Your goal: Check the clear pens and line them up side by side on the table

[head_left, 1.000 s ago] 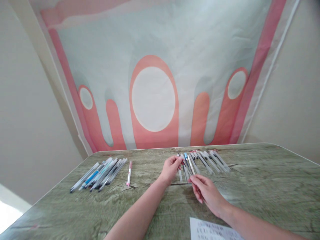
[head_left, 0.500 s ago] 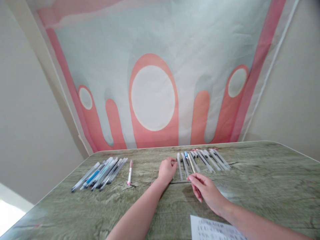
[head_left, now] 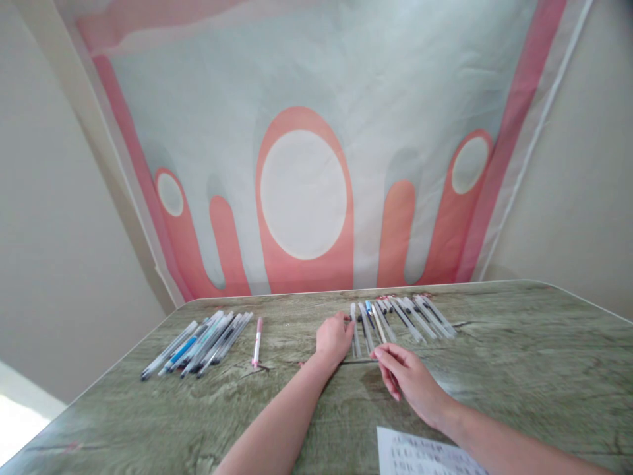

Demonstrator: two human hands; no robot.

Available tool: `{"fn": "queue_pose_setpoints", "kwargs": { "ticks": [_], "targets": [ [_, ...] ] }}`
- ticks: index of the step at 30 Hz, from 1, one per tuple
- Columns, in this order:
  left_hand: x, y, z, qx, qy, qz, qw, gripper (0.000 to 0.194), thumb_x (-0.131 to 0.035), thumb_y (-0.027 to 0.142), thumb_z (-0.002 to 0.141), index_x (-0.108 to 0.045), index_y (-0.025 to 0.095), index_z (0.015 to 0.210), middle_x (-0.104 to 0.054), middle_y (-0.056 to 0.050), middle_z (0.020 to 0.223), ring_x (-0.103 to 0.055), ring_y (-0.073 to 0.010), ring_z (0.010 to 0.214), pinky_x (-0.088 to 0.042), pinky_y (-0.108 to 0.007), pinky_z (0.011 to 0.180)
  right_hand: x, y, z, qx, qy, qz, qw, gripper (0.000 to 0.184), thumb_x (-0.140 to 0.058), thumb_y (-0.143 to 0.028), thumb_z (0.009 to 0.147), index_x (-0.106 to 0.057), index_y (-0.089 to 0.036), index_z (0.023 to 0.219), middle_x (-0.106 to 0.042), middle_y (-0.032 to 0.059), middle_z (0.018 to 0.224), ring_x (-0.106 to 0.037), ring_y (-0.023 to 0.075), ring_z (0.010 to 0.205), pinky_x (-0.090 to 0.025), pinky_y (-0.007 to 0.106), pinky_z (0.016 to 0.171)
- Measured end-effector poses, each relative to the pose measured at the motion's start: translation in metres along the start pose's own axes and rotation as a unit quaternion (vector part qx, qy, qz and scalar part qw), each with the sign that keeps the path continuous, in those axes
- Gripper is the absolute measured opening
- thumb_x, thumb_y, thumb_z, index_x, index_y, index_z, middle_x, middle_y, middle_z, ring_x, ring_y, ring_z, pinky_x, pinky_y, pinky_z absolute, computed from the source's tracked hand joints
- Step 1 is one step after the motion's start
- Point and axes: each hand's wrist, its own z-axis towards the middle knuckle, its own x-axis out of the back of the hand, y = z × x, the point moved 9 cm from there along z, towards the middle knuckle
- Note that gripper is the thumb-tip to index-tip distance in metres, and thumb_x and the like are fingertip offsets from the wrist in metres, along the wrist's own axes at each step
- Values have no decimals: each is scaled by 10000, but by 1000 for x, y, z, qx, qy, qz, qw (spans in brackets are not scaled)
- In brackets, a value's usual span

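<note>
Bare table (head_left: 291, 330) between two pen groups (head_left: 202, 343)

Two bare forearms, no sleeves; left hand (head_left: 334, 339) and right hand (head_left: 408, 379) without rings, watch or gloves.

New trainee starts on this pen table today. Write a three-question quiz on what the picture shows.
1. True or false: the pink pen lies inside the left-hand bundle of pens.
2. Which hand is at the near ends of the right-hand row of pens, with fingers partly curled? A) left hand B) right hand C) neither
3. Fill in: the printed sheet lies at the table's ____ edge, beside the right forearm.

Key
1. False: it lies apart, just right of the bundle.
2. B; the left hand rests at the row's left end.
3. near
</note>
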Motion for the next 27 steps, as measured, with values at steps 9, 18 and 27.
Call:
{"fn": "queue_pose_setpoints", "kwargs": {
  "ticks": [9,18,27],
  "targets": [
    [8,2,-2,-20,18,-37,999,291,-346,351,837,-580,202,925,-633,-60,894,-570,-158,813,-395,-233,699,1,2,1,0,-4,39,999,315,-496,-391,785,-546,-151,982,-444,-49,534,-390,63,421,-309,174,343],
    [6,-3,-5,-33,26,-83,996,229,-399,267,808,-571,205,946,-632,-41,908,-567,-149,835,-402,-233,742,3,-40,4,97,-14,-90,991,370,-462,-399,800,-459,-172,1093,-544,19,754,-488,96,525,-390,200,381],
    [7,0,-9,-29,7,-71,997,244,-403,280,807,-566,222,979,-636,-33,939,-569,-151,845,-403,-235,729,7,-75,99,215,-16,-377,901,196,-473,-318,787,-518,-175,913,-600,32,787,-562,149,696,-437,255,573]
  ]
}}
